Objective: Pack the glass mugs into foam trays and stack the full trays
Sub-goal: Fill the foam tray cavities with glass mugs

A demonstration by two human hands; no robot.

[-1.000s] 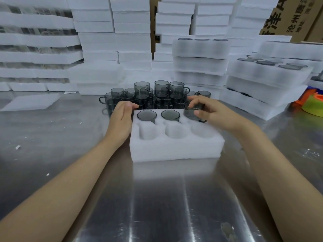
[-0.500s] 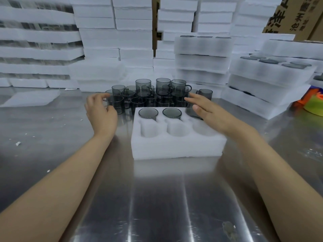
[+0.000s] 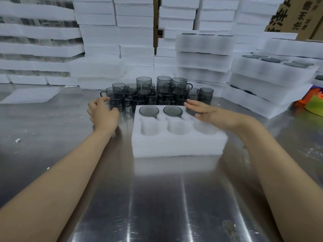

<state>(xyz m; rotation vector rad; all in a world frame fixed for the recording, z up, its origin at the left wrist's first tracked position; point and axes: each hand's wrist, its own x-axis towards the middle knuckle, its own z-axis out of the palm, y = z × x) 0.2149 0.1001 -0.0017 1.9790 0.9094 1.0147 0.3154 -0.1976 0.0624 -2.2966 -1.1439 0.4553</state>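
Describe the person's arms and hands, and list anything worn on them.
The left forearm and the right forearm are bare as far as the view shows, and no sleeve is visible. The left hand and the right hand wear no gloves. No watch, bracelet, ring or marking shows on either.

- Foam tray (image 3: 178, 145) sits on the steel table (image 3: 157, 198), six pockets.
- Far row holds two grey glass mugs: left mug (image 3: 149, 111), middle mug (image 3: 173, 111).
- Left hand (image 3: 103, 113) is curled round a loose mug (image 3: 116, 102) at the front-left of the mug cluster (image 3: 157, 91).
- Right hand (image 3: 208, 111) is flat, fingers straight, over the far-right pocket; its contents are hidden.
- Filled tray stacks (image 3: 204, 55) stand behind, to the right.
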